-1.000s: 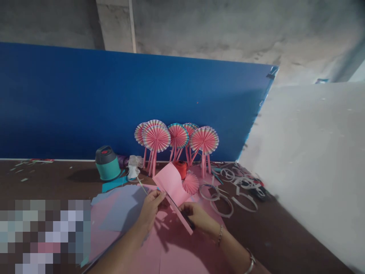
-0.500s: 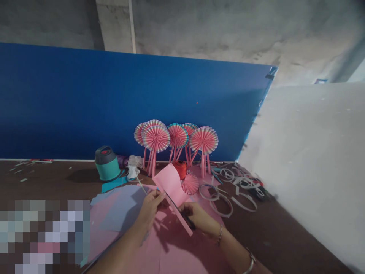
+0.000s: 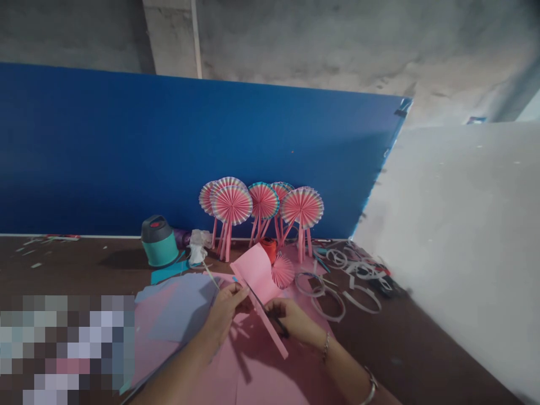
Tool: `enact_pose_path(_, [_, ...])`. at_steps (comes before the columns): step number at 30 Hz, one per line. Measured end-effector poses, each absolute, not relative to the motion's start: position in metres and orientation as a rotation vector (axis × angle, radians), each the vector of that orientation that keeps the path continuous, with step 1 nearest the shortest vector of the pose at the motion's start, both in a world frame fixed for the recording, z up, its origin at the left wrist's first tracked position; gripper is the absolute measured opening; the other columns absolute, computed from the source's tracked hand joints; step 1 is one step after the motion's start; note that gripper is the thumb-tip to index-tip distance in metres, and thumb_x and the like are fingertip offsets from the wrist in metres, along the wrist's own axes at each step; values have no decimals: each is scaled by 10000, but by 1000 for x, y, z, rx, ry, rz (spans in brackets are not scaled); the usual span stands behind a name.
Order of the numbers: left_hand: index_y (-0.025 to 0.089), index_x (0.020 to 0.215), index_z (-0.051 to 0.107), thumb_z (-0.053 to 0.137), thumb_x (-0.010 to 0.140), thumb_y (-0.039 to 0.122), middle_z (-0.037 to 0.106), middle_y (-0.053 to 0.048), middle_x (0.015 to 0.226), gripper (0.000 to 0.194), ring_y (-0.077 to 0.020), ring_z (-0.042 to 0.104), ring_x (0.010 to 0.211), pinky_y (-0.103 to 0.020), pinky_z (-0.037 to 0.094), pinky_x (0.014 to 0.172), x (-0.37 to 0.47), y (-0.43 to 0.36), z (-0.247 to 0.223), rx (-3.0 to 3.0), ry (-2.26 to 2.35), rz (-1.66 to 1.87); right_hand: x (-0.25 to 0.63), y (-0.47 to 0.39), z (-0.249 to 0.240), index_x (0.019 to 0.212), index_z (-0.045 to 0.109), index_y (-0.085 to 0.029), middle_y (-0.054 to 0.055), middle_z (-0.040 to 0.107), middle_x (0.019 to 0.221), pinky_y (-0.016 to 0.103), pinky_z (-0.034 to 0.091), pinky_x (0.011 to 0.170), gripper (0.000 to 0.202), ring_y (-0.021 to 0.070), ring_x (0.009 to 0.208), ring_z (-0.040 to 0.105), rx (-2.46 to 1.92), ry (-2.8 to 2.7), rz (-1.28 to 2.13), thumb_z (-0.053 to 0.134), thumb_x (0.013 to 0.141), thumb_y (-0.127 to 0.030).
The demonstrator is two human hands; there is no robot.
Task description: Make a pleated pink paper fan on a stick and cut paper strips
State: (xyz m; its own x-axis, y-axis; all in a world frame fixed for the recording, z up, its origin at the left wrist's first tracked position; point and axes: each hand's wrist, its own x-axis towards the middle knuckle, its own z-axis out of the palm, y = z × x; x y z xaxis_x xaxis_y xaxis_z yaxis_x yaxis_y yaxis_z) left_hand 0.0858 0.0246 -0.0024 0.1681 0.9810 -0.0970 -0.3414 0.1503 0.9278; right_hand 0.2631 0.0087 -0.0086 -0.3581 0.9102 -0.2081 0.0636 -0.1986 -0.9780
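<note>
A pink paper sheet (image 3: 255, 266) is held up by my left hand (image 3: 230, 304), whose fingers pinch its lower left edge. My right hand (image 3: 291, 320) is closed around the handles of dark scissors (image 3: 276, 322). The scissor blades lie along the sheet, pointing up and left toward my left fingers. A narrow pink strip (image 3: 272, 333) hangs down and right along the blades. Below both hands lie large pink sheets (image 3: 261, 377), and blue-grey paper (image 3: 181, 306) lies to the left.
Several pleated fans (image 3: 232, 205) lean against a blue board (image 3: 169, 146). A small pleated pink fan (image 3: 282, 271) and an orange-red roll (image 3: 269, 249) sit behind the sheet. White tape rings (image 3: 328, 304) lie at right, a teal container (image 3: 160, 247) at left.
The pink sheet has shifted slightly right, and its strip reaches lower. The scissors have tilted and their handles look wider apart. Both hands stay in nearly the same place.
</note>
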Motion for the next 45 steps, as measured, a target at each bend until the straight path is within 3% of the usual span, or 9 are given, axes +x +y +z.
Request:
enact_pose_path(6, [165,606,569,741,654,486,601,12,541,367,-112,553,496,-235,465,525,82,30,-7,924,897,1233,263,9,-9,676,602,-162,-79,519,518,179,283,408,174,44,418,371,-1193,-1392,1617,583,507,-197])
enact_pose_path(17, [176,598,553,766,625,488,576,30,538,379,-108,537,504,-233,467,534,82,32,-11,906,915,1283,259,10,-11,653,598,-172,-76,544,535,193,351,439,162,57,444,410,-1197,-1381,1644,607,491,-178])
enact_pose_path(24, [165,610,552,769,626,490,581,25,537,391,-112,540,506,-239,478,535,82,31,-10,896,902,1271,258,9,-16,669,592,-171,-76,535,536,187,336,431,169,59,438,417,-1217,-1380,1644,686,528,-179])
enact_pose_path(30, [164,606,561,773,623,472,583,22,541,374,-115,536,500,-248,478,532,82,32,-12,900,892,1284,257,7,-12,644,592,-174,-81,528,506,201,342,440,269,57,429,391,-1227,-1360,1628,781,462,-232])
enact_pose_path(45, [177,544,538,779,610,452,558,22,493,372,-99,493,464,-219,412,508,85,24,-3,952,856,1220,258,8,-18,669,573,-170,-89,509,493,185,297,403,153,46,393,366,-1170,-1364,1644,615,522,-168])
